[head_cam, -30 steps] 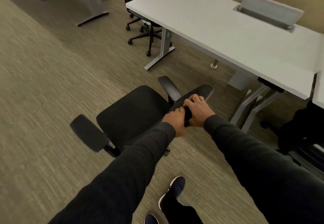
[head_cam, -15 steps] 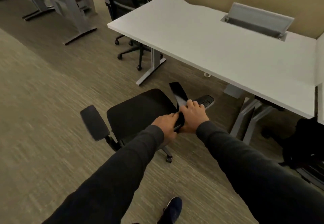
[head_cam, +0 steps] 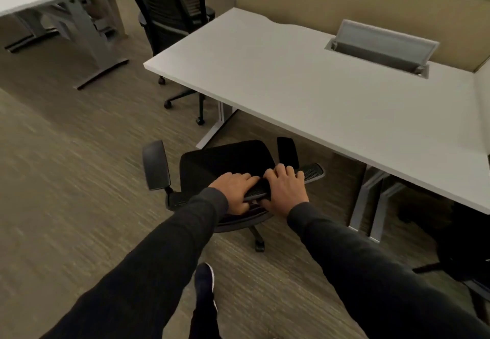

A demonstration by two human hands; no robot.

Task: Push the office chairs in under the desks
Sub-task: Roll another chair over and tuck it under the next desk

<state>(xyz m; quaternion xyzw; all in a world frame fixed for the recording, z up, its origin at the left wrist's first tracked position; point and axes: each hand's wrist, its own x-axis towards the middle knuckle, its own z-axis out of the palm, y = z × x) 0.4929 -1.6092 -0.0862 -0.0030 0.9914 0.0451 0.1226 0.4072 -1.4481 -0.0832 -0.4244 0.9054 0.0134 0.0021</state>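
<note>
Hands (head_cam: 261, 190) on seemingly desk-facing chair (head_cam: 225, 161)

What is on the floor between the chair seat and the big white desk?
Only bare carpet, seen from the head camera, between seat and desk.
</note>
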